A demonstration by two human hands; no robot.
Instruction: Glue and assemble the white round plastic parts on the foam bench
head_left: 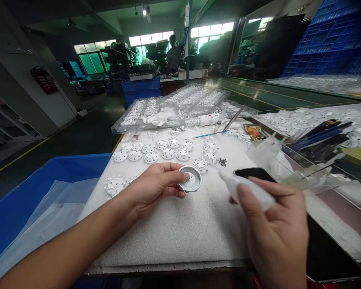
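Observation:
My left hand [162, 180] pinches a round white cup-shaped part [194, 184] by its left side, thumb on the inside, its hollow face turned up. On the right, my right hand [273, 224] is wrapped round a white squeeze bottle [249, 189], whose narrow tip points up and left. Several round white parts [167, 153] with small knobs on their rims lie in groups on the white foam sheet [168, 237]. One of them [200, 165] is just behind the held part. Beside it is a small pile of tiny black pieces [222, 161].
Trays of small white parts [141, 110] stand at the back, with a thin blue brush [207, 135] before them. A blue bin [63, 168] is at the left. A dark phone-like slab [331, 253] lies by my right hand. A person [173, 56] stands far off.

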